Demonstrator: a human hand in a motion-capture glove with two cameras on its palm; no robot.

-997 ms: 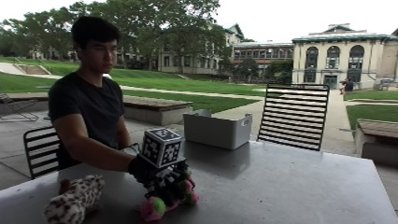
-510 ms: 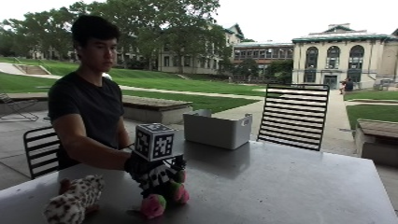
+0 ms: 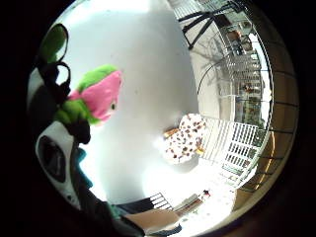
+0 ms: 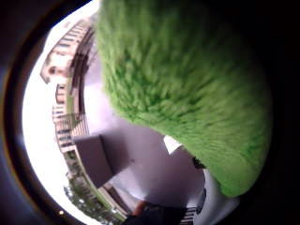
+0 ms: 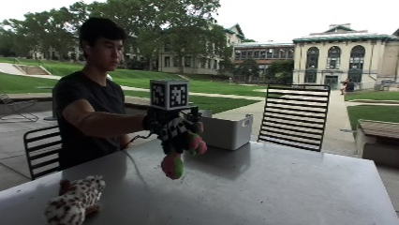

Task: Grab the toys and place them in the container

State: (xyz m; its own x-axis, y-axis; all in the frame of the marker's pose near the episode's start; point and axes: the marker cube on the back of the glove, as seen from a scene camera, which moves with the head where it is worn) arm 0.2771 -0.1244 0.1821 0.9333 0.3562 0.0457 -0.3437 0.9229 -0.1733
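My gloved right hand (image 5: 173,127) grips a green and pink plush toy (image 5: 178,157) and holds it in the air above the grey table (image 5: 268,187). The toy's pink and green parts hang below the fingers. In the little finger side palm view the same plush toy (image 3: 96,98) shows beside the palm, and its green fur (image 4: 187,79) fills the thumb side palm view. A white toy with brown spots (image 5: 73,204) lies on the table at the near left corner; the spotted toy (image 3: 185,138) also shows on the tabletop below the hand. The grey container (image 5: 225,131) stands at the table's far edge, just behind the hand.
A black slatted chair (image 5: 298,115) stands at the far side of the table, right of the container. Another black chair (image 5: 43,150) is behind the person at the left. The container (image 4: 96,159) sits on the grey tabletop (image 3: 148,74).
My hand has risen from the tabletop with the green and pink toy and moved toward the container. The spotted toy has stayed where it lay.
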